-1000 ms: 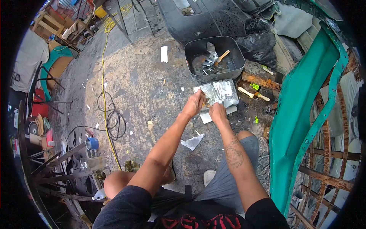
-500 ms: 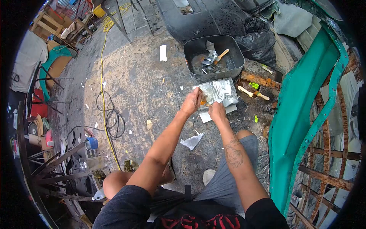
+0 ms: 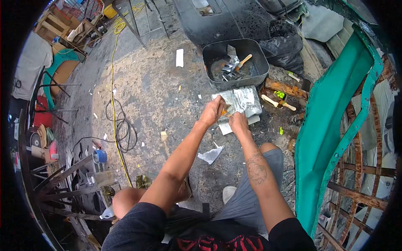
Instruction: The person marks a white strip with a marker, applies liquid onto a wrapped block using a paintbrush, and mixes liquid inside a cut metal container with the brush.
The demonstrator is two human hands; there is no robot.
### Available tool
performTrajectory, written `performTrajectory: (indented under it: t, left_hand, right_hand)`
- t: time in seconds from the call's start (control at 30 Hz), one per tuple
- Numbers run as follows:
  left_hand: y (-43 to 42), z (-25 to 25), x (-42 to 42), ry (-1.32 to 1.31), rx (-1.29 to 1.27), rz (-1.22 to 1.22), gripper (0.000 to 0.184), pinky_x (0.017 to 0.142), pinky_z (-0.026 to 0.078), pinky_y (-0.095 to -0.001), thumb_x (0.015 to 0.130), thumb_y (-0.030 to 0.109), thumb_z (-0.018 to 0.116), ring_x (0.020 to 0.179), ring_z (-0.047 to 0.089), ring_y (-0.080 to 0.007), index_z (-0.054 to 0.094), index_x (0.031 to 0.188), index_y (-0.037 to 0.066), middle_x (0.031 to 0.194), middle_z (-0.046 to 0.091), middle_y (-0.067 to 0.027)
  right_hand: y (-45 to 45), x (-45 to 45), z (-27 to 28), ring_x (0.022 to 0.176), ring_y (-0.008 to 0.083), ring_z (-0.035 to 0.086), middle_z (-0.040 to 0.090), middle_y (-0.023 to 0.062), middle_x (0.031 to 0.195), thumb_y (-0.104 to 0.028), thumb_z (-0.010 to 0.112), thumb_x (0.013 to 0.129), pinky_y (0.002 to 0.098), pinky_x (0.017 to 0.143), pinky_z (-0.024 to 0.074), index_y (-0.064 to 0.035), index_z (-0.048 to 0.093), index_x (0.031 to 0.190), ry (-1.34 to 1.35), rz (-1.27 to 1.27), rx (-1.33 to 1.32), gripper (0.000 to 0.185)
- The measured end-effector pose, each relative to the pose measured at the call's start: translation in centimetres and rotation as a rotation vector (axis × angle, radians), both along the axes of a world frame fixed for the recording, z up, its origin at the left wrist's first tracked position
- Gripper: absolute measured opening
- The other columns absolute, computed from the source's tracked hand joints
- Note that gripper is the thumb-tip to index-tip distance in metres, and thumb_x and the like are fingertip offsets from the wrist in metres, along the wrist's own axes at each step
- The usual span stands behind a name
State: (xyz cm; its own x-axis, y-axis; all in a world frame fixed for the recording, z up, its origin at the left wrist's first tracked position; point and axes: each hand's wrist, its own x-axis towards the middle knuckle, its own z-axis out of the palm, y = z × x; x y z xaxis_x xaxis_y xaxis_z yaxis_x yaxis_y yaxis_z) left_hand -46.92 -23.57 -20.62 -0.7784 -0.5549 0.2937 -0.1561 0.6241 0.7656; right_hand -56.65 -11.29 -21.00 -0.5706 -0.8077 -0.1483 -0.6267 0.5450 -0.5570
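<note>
A foil-wrapped block (image 3: 247, 101) lies on the floor below a dark square tub (image 3: 209, 83). At its near left edge my left hand (image 3: 214, 111) is closed, its fingers pinched round something too small to make out. My right hand (image 3: 239, 122) is closed beside it, knuckles up, over the block's near edge. A bit of orange (image 3: 225, 112) shows between the hands; what it belongs to is unclear. Under the block a white sheet (image 3: 226, 129) sticks out. The tub holds crumpled foil strips (image 3: 230, 67) and a wooden-handled brush (image 3: 243, 61).
Two wooden-handled brushes (image 3: 270, 101) lie right of the block near a rusty wooden piece (image 3: 286, 89). A long green panel (image 3: 331, 121) stands at the right. Torn white paper (image 3: 210, 155) lies nearer me. A yellow cord (image 3: 114, 96) and black cable (image 3: 125, 133) run along the left.
Both hands stay at the block's near edge, with only slight shifts of the fingers. The orange bit between them shows at a slightly different angle.
</note>
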Motion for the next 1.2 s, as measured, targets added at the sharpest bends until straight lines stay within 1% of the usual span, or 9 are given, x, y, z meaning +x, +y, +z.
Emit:
performTrajectory:
  t: [0.27,0.37,0.6,0.7,0.8,0.9,0.97,1.07,1.2]
  left_hand:
    - [0.9,0.7,0.3,-0.103,0.087,-0.021,0.007,0.071,0.046,-0.0415,0.086,0.0,0.049,0.083,0.059,-0.0391,0.043,0.09,-0.002,0.083,0.061,-0.0185]
    - [0.4,0.3,0.2,-0.038,-0.021,0.053,0.01,0.064,0.044,-0.0448,0.087,0.004,0.05,0.077,0.057,-0.0422,0.041,0.089,0.0,0.077,0.058,-0.0229]
    - [0.3,0.3,0.0,-0.05,-0.002,0.041,0.01,0.065,0.044,-0.0439,0.088,0.004,0.049,0.078,0.057,-0.0419,0.041,0.089,0.0,0.079,0.058,-0.0224]
    - [0.9,0.4,0.1,-0.108,0.021,-0.023,0.009,0.066,0.044,-0.0443,0.088,0.004,0.049,0.08,0.057,-0.0422,0.042,0.091,0.0,0.081,0.058,-0.0226]
    - [0.6,0.3,0.1,-0.079,-0.047,0.063,0.009,0.066,0.045,-0.0446,0.087,0.004,0.049,0.08,0.058,-0.0418,0.042,0.092,0.0,0.078,0.059,-0.0214]
    - [0.7,0.3,0.2,-0.038,0.095,-0.074,0.009,0.067,0.045,-0.0448,0.087,0.004,0.049,0.082,0.057,-0.0422,0.042,0.092,0.0,0.082,0.059,-0.0224]
    - [0.4,0.4,0.0,-0.051,-0.042,0.057,0.009,0.067,0.045,-0.0443,0.087,0.004,0.049,0.08,0.057,-0.0423,0.042,0.091,0.0,0.079,0.059,-0.0213]
    - [0.6,0.5,-0.2,-0.077,0.053,-0.062,0.009,0.067,0.044,-0.0449,0.087,0.004,0.049,0.081,0.056,-0.0433,0.042,0.092,0.0,0.083,0.058,-0.0224]
    - [0.4,0.3,-0.3,-0.101,-0.005,0.05,0.009,0.066,0.044,-0.0455,0.088,0.005,0.049,0.08,0.056,-0.0433,0.042,0.091,0.001,0.08,0.058,-0.0221]
  right_hand:
    - [0.2,0.2,0.2,0.076,0.0397,0.063,0.062,0.0267,0.075,-0.013,0.058,0.079,0.0449,0.07,0.051,0.0043,0.065,0.073,0.006,0.006,0.021,0.02]
    - [0.1,0.1,0.1,0.076,0.0397,0.063,0.062,0.0265,0.074,-0.013,0.058,0.079,0.045,0.07,0.051,0.0045,0.065,0.072,-0.004,0.009,0.023,0.02]
    - [0.0,-0.1,-0.7,0.075,0.042,0.062,0.062,0.0273,0.074,-0.018,0.062,0.079,0.0468,0.069,0.0495,0.0049,0.064,0.073,-0.016,0.015,-0.001,0.024]
    - [0.3,0.1,-0.3,0.075,0.0419,0.062,0.062,0.027,0.073,-0.017,0.062,0.079,0.0468,0.069,0.0495,0.0048,0.064,0.072,0.016,0.021,0.016,0.023]
    - [0.3,0.1,0.3,0.077,0.0397,0.063,0.063,0.0267,0.076,-0.012,0.059,0.077,0.0445,0.071,0.0514,0.0047,0.065,0.074,-0.017,0.001,0.009,0.018]
    - [0.4,0.1,0.2,0.077,0.04,0.063,0.063,0.0266,0.076,-0.012,0.06,0.076,0.0446,0.071,0.0514,0.0044,0.065,0.074,-0.036,0.013,0.035,0.018]
    - [0.4,0.1,0.0,0.078,0.0428,0.061,0.062,0.0281,0.077,-0.018,0.06,0.08,0.0475,0.07,0.0493,0.005,0.064,0.074,-0.009,0.002,0.011,0.024]
    - [0.2,0.0,-0.1,0.078,0.0429,0.061,0.062,0.028,0.077,-0.019,0.059,0.081,0.0481,0.072,0.0489,0.0052,0.064,0.075,-0.02,0.016,0.039,0.025]
    - [0.2,0.0,-0.2,0.079,0.043,0.061,0.062,0.0279,0.078,-0.018,0.06,0.08,0.0486,0.073,0.0486,0.0052,0.064,0.074,-0.025,0.0,0.009,0.025]
